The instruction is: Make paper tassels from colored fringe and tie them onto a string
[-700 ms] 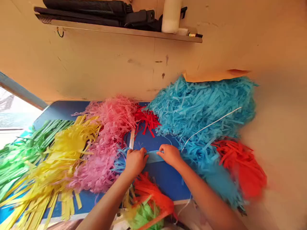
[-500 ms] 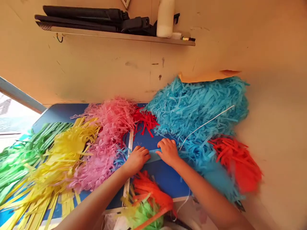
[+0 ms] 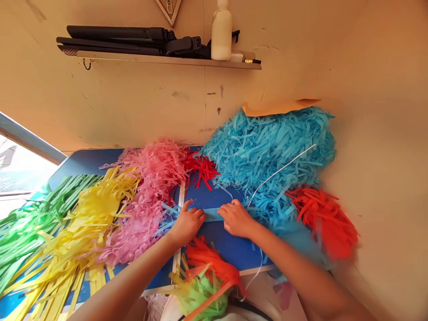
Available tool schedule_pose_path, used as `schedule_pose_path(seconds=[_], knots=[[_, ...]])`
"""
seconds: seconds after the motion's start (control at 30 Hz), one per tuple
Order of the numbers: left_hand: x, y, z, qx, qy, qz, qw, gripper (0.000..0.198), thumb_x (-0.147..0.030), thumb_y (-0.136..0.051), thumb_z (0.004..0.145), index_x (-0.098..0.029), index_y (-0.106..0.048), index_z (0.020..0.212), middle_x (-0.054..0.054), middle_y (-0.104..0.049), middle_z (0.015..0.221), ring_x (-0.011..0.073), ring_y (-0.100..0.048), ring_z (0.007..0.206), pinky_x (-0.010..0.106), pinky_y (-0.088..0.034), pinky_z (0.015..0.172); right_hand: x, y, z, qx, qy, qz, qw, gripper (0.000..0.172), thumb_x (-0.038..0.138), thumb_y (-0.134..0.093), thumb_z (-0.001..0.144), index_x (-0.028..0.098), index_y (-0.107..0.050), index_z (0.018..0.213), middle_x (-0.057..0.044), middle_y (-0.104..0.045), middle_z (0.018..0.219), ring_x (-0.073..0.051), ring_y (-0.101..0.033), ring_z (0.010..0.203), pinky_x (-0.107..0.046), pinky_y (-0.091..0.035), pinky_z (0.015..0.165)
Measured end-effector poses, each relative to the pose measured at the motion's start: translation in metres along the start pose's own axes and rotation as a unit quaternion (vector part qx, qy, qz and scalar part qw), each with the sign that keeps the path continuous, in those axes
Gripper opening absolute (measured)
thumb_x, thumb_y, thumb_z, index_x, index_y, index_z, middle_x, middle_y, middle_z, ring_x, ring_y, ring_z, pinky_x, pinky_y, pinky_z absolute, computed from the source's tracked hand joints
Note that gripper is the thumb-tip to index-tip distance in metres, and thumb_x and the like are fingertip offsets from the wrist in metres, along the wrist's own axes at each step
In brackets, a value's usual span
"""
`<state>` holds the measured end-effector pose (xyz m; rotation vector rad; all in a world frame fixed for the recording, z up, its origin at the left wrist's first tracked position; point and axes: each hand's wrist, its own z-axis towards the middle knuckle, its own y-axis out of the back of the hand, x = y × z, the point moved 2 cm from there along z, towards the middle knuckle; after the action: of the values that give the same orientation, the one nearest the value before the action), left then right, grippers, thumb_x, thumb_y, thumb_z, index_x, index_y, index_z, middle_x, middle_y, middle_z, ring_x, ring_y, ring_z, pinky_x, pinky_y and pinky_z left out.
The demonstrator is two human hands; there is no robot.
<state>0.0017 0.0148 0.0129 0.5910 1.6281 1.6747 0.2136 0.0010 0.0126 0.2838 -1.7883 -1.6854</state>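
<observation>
A band of blue tissue paper [image 3: 211, 215] stretches between my two hands above the blue tabletop [image 3: 219, 243]. My left hand [image 3: 187, 223] is closed on its left end, where cut blue fringe pokes out past the fingers. Closed on the other end is my right hand [image 3: 236, 218], its fingers bent over the paper. A white cord [image 3: 282, 171] runs from beside my right hand up across a large heap of blue shredded paper [image 3: 274, 145]. Below my hands, near the table's front edge, lies a bunch of orange paper strips [image 3: 214, 263] with green strips [image 3: 203, 292] in front.
Pink fringe [image 3: 160, 165], yellow strips [image 3: 90, 209] and green strips [image 3: 50, 218] cover the table's left side. Red fringe [image 3: 329, 220] lies at the right by the wall. Above, a shelf [image 3: 167, 60] holds a white bottle [image 3: 221, 35] and a black hair straightener [image 3: 120, 40].
My hands have drawn slightly apart, with more of the blue band showing flat between them. My right hand has turned over the paper a little. The camera view has shifted slightly.
</observation>
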Motion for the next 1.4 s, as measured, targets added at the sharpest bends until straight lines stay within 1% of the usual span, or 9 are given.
schedule_pose_path(seconds=[0.2, 0.33, 0.47, 0.57, 0.7, 0.87, 1.1, 1.27, 1.4], knots=[[0.013, -0.003, -0.006, -0.020, 0.041, -0.035, 0.998, 0.019, -0.019, -0.060, 0.082, -0.022, -0.068, 0.099, 0.005, -0.071, 0.106, 0.0239, -0.064, 0.100, 0.052, -0.030, 0.106, -0.022, -0.013, -0.001, -0.047, -0.068, 0.059, 0.995, 0.023, 0.005, -0.057, 0.082, 0.019, -0.073, 0.090, -0.005, -0.071, 0.104, -0.019, -0.064, 0.093, -0.037, -0.035, 0.088], [0.017, -0.008, -0.006, -0.028, 0.053, -0.046, 0.997, 0.018, -0.033, -0.059, 0.090, -0.021, -0.068, 0.099, 0.006, -0.072, 0.105, 0.0245, -0.063, 0.100, 0.050, -0.034, 0.101, -0.028, -0.014, -0.001, -0.070, -0.093, 0.093, 0.989, 0.023, 0.004, -0.061, 0.080, 0.020, -0.075, 0.087, -0.003, -0.073, 0.101, -0.018, -0.066, 0.092, -0.035, -0.039, 0.086], [0.023, -0.012, -0.005, -0.027, 0.055, -0.060, 0.996, 0.022, -0.032, -0.049, 0.097, -0.024, -0.069, 0.098, 0.004, -0.074, 0.104, 0.0212, -0.065, 0.098, 0.048, -0.031, 0.104, -0.028, -0.012, -0.001, -0.077, -0.106, 0.111, 0.985, 0.021, 0.005, -0.066, 0.079, 0.022, -0.077, 0.086, -0.001, -0.073, 0.098, -0.017, -0.066, 0.089, -0.035, -0.038, 0.088], [0.025, -0.012, -0.004, -0.023, 0.072, -0.070, 0.995, 0.027, -0.036, -0.046, 0.099, -0.026, -0.070, 0.096, 0.002, -0.074, 0.103, 0.0197, -0.065, 0.097, 0.043, -0.036, 0.100, -0.028, -0.011, -0.001, -0.072, -0.112, 0.119, 0.984, 0.011, 0.015, -0.071, 0.083, 0.024, -0.077, 0.080, 0.001, -0.072, 0.096, -0.016, -0.064, 0.087, -0.034, -0.037, 0.088], [0.024, -0.014, 0.002, -0.017, 0.125, -0.060, 0.990, 0.037, -0.039, -0.040, 0.100, -0.024, -0.071, 0.088, 0.004, -0.073, 0.095, 0.0211, -0.065, 0.091, 0.040, -0.041, 0.088, -0.030, -0.012, 0.006, -0.067, -0.142, 0.110, 0.981, 0.024, 0.022, -0.067, 0.089, 0.023, -0.074, 0.066, 0.000, -0.070, 0.090, -0.016, -0.059, 0.086, -0.034, -0.035, 0.083], [0.019, -0.015, 0.014, 0.003, 0.167, -0.017, 0.986, 0.035, -0.036, -0.045, 0.095, -0.020, -0.070, 0.077, 0.008, -0.071, 0.082, 0.0250, -0.064, 0.084, 0.041, -0.043, 0.082, -0.031, -0.016, 0.016, -0.064, -0.184, 0.083, 0.977, 0.021, 0.023, -0.069, 0.083, 0.019, -0.070, 0.062, -0.003, -0.067, 0.088, -0.019, -0.054, 0.088, -0.034, -0.032, 0.079], [0.020, -0.011, 0.021, 0.031, 0.166, 0.005, 0.986, 0.028, -0.034, -0.051, 0.090, -0.021, -0.069, 0.072, 0.005, -0.071, 0.078, 0.0236, -0.066, 0.082, 0.037, -0.043, 0.077, -0.031, -0.017, 0.018, -0.045, -0.192, 0.058, 0.979, 0.022, 0.025, -0.068, 0.080, 0.019, -0.065, 0.060, -0.002, -0.066, 0.088, -0.019, -0.052, 0.087, -0.034, -0.031, 0.076], [0.021, -0.011, 0.023, 0.034, 0.177, 0.029, 0.983, 0.028, -0.035, -0.050, 0.091, -0.020, -0.067, 0.075, 0.006, -0.070, 0.077, 0.0234, -0.065, 0.076, 0.038, -0.043, 0.076, -0.030, -0.016, 0.019, -0.038, -0.183, 0.032, 0.982, 0.013, 0.028, -0.069, 0.081, 0.020, -0.066, 0.072, -0.002, -0.064, 0.086, -0.020, -0.052, 0.087, -0.034, -0.031, 0.076], [0.017, -0.003, 0.021, 0.001, 0.152, 0.052, 0.987, 0.019, -0.029, -0.051, 0.093, -0.021, -0.066, 0.101, 0.009, -0.069, 0.098, 0.0272, -0.062, 0.093, 0.046, -0.040, 0.089, -0.024, -0.005, 0.016, -0.058, -0.163, -0.008, 0.985, 0.016, 0.028, -0.066, 0.085, 0.018, -0.064, 0.098, -0.006, -0.065, 0.095, -0.024, -0.051, 0.093, -0.038, -0.033, 0.082]])
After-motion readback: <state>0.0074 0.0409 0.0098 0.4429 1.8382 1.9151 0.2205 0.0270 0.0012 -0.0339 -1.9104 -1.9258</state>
